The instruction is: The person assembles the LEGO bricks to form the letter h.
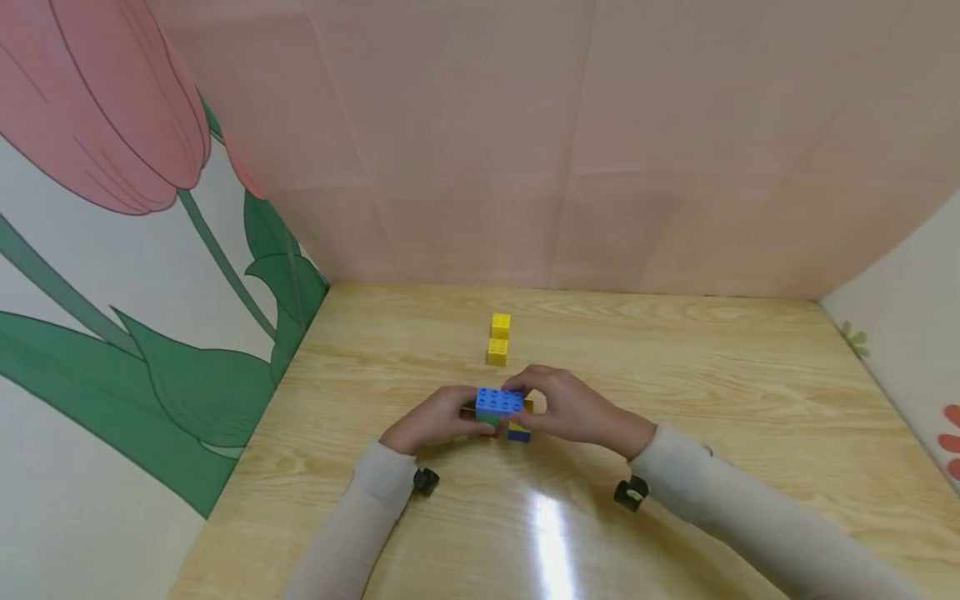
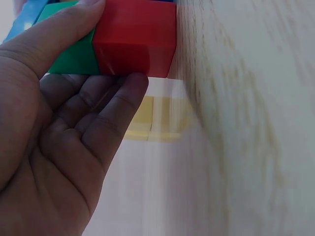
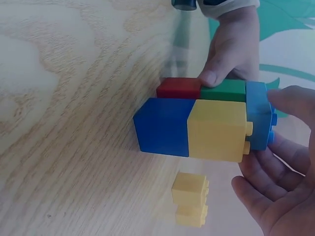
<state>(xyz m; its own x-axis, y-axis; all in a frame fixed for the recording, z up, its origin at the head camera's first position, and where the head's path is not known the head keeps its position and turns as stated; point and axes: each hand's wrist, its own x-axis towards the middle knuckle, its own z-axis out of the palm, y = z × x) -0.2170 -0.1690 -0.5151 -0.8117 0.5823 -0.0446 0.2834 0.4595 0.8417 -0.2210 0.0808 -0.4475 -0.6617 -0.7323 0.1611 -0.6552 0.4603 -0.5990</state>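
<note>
Two stacks of toy building bricks stand side by side on the table. One has a red brick (image 2: 135, 44) below a green brick (image 2: 76, 55); the other has a dark blue brick (image 3: 165, 127) below a yellow brick (image 3: 216, 130). A lighter blue brick (image 1: 497, 402) with studs up sits on the green one, beside the yellow brick's bare studs. My left hand (image 1: 438, 419) holds the red-green stack between thumb and fingers, its thumb on the green brick. From the other side my right hand (image 1: 577, 406) pinches the light blue brick between thumb and fingers.
Behind the stacks, two small yellow bricks (image 1: 498, 352) stand one behind the other on the wooden table (image 1: 675, 358). A pink cloth (image 1: 480, 142) hangs at the table's back edge. A wall with painted tulips (image 1: 187, 383) borders the left side.
</note>
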